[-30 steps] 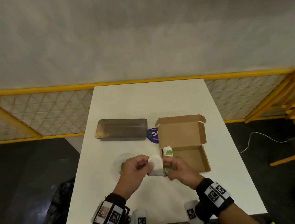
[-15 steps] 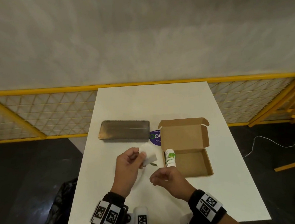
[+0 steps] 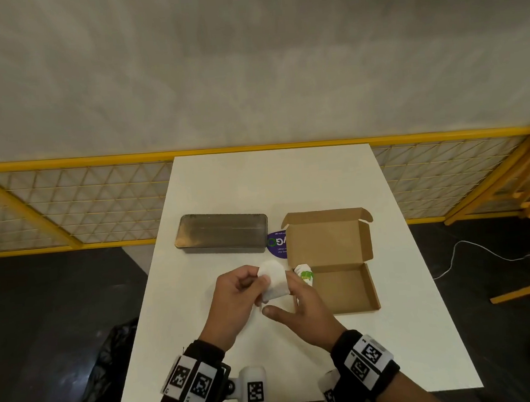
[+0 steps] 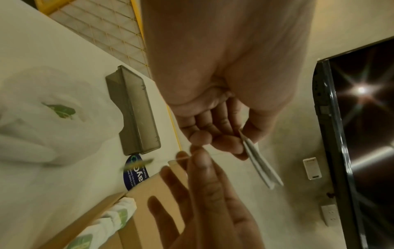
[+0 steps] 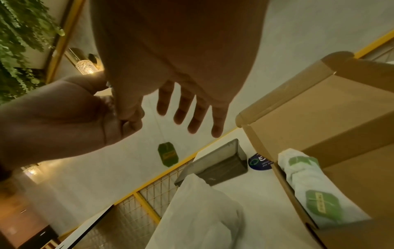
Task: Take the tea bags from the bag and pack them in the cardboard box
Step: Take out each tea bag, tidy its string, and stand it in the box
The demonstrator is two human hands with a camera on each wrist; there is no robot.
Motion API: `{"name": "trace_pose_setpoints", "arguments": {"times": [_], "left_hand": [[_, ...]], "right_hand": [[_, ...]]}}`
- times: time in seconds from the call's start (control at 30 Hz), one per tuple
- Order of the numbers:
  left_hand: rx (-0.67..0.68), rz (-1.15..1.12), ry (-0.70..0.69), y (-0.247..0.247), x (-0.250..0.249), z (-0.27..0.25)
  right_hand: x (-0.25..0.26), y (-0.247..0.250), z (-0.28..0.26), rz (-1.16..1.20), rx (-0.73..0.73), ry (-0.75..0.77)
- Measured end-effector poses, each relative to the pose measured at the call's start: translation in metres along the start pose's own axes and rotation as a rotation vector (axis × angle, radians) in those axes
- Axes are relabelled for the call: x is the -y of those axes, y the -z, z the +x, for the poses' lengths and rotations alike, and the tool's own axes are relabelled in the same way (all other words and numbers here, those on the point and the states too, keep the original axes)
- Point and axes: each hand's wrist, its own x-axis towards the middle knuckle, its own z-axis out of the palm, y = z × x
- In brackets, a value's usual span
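The left hand (image 3: 238, 294) pinches a tea bag (image 3: 274, 280) between its thumb and curled fingers and holds it up above the white table (image 3: 287, 179), just to the left of the cardboard box (image 3: 331, 260). The tea bag is a flat white pouch with a rounded top. Seen from the left wrist, it looks thin and folded, like two layers pressed together. A fine string hangs from it and ends in a small green tag (image 5: 168, 154) that dangles in the air. The right hand (image 3: 302, 309) is right beside the tea bag with its fingers stretched out straight and spread; it holds nothing. The cardboard box is brown, and its lid stands open at the back. More tea bags (image 3: 305, 276), white with green tags, lie in a row along the left wall inside the box. A soft white plastic bag (image 5: 198, 214) lies on the table below the hands. A grey case (image 3: 221, 232) sits farther back on the table, next to a round blue sticker (image 3: 277, 245).
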Motion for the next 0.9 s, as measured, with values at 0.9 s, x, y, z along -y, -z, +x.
{"name": "trace_pose_setpoints", "arguments": {"times": [0.9], "left_hand": [[-0.029, 0.377, -0.112, -0.021, 0.048, -0.001]], "right_hand": [[0.014, 0.03, -0.011, -0.125, 0.03, -0.005]]}}
